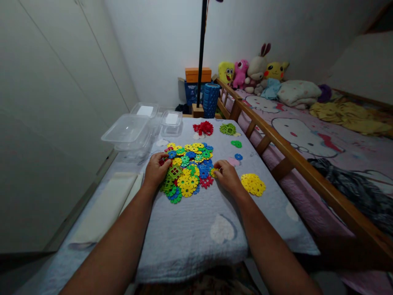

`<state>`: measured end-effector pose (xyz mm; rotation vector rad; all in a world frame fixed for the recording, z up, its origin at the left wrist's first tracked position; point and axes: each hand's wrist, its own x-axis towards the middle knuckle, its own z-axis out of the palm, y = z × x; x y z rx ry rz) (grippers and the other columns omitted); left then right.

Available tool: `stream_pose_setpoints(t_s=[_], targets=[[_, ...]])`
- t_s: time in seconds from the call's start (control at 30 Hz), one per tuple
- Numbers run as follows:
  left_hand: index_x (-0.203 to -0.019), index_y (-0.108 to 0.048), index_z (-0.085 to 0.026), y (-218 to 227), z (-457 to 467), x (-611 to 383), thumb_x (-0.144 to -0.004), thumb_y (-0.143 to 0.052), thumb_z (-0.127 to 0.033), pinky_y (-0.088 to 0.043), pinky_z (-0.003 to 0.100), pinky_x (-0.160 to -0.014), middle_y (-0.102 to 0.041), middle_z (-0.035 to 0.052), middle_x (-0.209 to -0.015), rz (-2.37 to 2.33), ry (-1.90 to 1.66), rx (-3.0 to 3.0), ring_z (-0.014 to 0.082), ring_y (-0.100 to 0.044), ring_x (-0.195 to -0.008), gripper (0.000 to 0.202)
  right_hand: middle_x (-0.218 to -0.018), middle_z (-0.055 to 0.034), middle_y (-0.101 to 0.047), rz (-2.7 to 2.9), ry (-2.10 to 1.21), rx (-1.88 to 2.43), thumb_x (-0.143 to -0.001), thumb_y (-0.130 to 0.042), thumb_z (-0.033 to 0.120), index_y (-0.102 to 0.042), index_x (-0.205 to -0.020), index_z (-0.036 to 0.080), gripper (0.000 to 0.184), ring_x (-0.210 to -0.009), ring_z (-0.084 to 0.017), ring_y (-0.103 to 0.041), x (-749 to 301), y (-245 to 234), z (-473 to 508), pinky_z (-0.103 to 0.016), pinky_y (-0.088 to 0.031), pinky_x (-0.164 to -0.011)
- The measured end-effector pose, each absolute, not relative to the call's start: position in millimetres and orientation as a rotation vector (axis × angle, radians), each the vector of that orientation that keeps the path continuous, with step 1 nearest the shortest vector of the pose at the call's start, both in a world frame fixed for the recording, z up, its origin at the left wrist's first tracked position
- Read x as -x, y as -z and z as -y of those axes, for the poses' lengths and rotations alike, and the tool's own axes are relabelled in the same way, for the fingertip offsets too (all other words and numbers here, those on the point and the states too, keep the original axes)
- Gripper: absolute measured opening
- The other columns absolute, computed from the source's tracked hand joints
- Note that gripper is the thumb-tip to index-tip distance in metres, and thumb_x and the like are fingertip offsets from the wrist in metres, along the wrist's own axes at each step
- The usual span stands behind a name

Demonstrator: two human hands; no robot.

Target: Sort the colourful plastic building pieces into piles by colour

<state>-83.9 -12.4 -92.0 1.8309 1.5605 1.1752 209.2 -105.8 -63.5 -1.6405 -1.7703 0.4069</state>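
A mixed pile of plastic snowflake-disc building pieces (pixel 188 183) in yellow, blue, green and red lies between my hands. At its left edge, my left hand (pixel 156 171) has curled fingers, with the thumb and forefinger close together beside a blue disc (pixel 172 154); what they grip is hidden. On the pile's right side, my right hand (pixel 227 175) pinches a yellow disc (pixel 213 172). Sorted groups lie apart: yellow discs (pixel 253 184) right of my right hand, a blue disc (pixel 238 157), green pieces (pixel 236 144), light green pieces (pixel 227 129) and red pieces (pixel 204 128).
Clear plastic containers (pixel 125 133) stand at the table's back left, a smaller one (pixel 171 123) beside them. Folded pale cloth (pixel 106 205) lies along the left side. A wooden bed rail (pixel 284 149) borders the right. A black pole (pixel 201 53) rises behind the table.
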Motion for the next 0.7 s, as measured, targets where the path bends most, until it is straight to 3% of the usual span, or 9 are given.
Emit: stream_pose_setpoints(t_s=[0.13,0.33,0.7], targets=[[-0.102,-0.07,-0.022,91,13,84,-0.081,-0.062,-0.042,-0.05,0.043,-0.107,-0.066,0.0083,-0.12,-1.564,-1.165,-1.828,0.027,-0.063,-0.111,0.03,-0.08,-0.0006,-0.065,1.629,-0.479,1.63,-0.078,-0.058,0.02,-0.063,-0.082,0.022,0.007,-0.077,-0.017,-0.057,-238,48,116,-0.029,-0.043,-0.074],[-0.102,-0.071,-0.022,91,13,84,-0.081,-0.062,-0.042,-0.05,0.043,-0.106,-0.066,0.009,-0.119,-1.563,-1.169,-1.84,0.0273,-0.063,-0.112,0.03,-0.076,0.0017,-0.063,1.492,-0.653,1.644,-0.075,-0.061,0.03,-0.064,-0.083,0.021,0.013,-0.07,-0.015,-0.056,-263,43,135,-0.028,-0.041,-0.067],[-0.102,-0.071,-0.022,92,13,85,-0.082,-0.062,-0.042,-0.05,0.043,-0.106,-0.066,0.0088,-0.119,-1.567,-1.168,-1.846,0.0268,-0.063,-0.111,0.03,-0.079,0.0003,-0.065,1.39,-0.754,1.449,-0.074,-0.06,0.032,-0.064,-0.084,0.021,0.016,-0.073,-0.016,-0.058,-206,63,116,-0.028,-0.045,-0.07]])
